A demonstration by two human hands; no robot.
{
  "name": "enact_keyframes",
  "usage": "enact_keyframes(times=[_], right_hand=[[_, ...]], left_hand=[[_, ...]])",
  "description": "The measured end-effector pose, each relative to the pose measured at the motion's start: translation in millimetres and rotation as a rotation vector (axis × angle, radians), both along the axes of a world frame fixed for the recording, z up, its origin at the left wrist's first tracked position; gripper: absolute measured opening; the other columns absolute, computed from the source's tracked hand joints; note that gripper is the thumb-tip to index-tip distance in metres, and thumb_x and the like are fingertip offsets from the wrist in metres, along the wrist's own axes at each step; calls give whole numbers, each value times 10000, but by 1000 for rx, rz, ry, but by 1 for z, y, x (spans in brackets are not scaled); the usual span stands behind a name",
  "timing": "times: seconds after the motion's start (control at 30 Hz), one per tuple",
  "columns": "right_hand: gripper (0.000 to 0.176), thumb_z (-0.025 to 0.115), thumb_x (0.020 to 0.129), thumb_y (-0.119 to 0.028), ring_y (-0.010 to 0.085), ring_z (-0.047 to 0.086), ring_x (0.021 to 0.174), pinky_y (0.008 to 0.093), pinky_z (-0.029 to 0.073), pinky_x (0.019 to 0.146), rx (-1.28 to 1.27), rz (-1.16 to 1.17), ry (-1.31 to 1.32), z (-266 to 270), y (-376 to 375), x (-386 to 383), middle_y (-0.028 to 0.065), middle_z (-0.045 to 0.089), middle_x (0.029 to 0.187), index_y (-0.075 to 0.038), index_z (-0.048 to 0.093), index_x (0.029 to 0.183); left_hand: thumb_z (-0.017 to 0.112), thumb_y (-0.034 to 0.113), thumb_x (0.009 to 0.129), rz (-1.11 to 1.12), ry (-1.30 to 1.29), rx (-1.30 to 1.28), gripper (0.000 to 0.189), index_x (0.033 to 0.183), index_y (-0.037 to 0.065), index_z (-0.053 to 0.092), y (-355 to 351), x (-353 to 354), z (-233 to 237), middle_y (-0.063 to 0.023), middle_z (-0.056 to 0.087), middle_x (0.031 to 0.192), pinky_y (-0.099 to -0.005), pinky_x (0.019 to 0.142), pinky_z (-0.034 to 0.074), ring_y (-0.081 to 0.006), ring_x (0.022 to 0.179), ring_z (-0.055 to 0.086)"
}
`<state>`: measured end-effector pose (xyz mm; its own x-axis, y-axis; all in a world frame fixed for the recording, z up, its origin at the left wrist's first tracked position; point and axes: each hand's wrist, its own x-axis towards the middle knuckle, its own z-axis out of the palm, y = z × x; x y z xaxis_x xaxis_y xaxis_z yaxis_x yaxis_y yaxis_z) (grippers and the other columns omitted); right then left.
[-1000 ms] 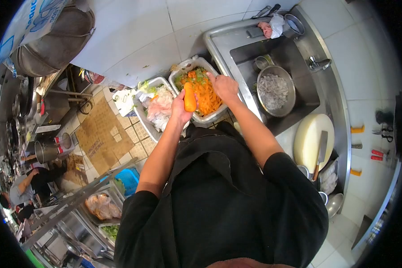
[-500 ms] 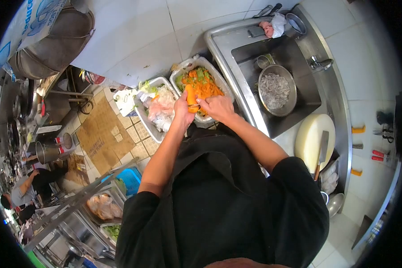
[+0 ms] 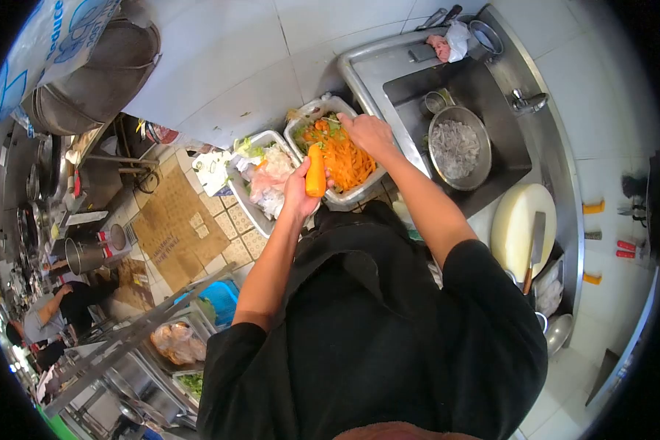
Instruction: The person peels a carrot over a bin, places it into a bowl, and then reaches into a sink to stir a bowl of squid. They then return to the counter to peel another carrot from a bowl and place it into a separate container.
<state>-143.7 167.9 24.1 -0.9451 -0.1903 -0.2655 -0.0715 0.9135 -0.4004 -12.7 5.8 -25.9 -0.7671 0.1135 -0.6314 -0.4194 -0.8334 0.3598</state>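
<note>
My left hand (image 3: 298,193) grips a thick orange carrot (image 3: 315,173), held upright over the edge between two white bins. My right hand (image 3: 369,135) is apart from the carrot, above the far side of the right bin (image 3: 350,196). Its fingers are curled, with one digit pointing left; whatever it holds is hidden. Beneath it lie orange carrot peelings (image 3: 348,160) mixed with green scraps. The left bin (image 3: 251,210) contains pale plastic bags and some leafy trimmings.
To the right, a steel sink (image 3: 407,92) contains a bowl (image 3: 485,165) of translucent greyish pieces. A cleaver (image 3: 538,238) rests on a round cutting board (image 3: 512,213). Flattened cardboard (image 3: 176,227) covers floor tiles at left. A co-worker (image 3: 45,315) is at far left.
My right hand has left the carrot and moved up and right over the peelings bin. The carrot stays in my left hand, slightly lower.
</note>
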Motion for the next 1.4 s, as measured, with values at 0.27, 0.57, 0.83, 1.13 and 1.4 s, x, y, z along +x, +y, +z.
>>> enact_keyframes(times=[0.27, 0.57, 0.83, 1.13, 1.4], right_hand=[[673, 389, 916, -578, 362, 663, 671, 457, 513, 605, -85, 285, 95, 16, -13, 89, 207, 649, 671, -31, 691, 666], [677, 404, 912, -587, 379, 669, 721, 466, 525, 657, 133, 106, 130, -16, -15, 16, 193, 672, 725, -13, 704, 714], [732, 340, 921, -631, 387, 660, 838, 477, 505, 726, -56, -27, -35, 52, -23, 64, 204, 687, 825, -16, 715, 784], [790, 282, 923, -667, 391, 644, 890, 502, 485, 758, -52, -170, -217, 29, -1, 98, 218, 676, 874, -5, 701, 822], [851, 339, 841, -774, 312, 638, 801, 397, 502, 740, -597, -487, -257, -14, 80, 141, 176, 669, 816, -2, 697, 811]], left_hand=[[405, 323, 1005, 188, -77, 140, 313, 1121, 55, 518, 2, -22, -15, -112, 600, 920, -397, 701, 507, -238, 817, 588], [484, 272, 980, -145, 252, -357, 391, 1272, 11, 482, -11, 12, 20, -95, 609, 990, -329, 779, 494, -193, 842, 588], [708, 163, 741, -370, 523, -1343, 252, 922, 30, 596, -32, 1, 15, -180, 629, 823, -371, 690, 490, -297, 771, 634], [671, 135, 709, -473, 716, -1749, 242, 932, 70, 607, -26, 7, 36, -200, 638, 827, -469, 695, 485, -395, 809, 624], [636, 327, 882, -819, 718, -1235, 417, 1132, 0, 567, 20, 11, 3, -99, 639, 971, -376, 767, 486, -217, 866, 606]])
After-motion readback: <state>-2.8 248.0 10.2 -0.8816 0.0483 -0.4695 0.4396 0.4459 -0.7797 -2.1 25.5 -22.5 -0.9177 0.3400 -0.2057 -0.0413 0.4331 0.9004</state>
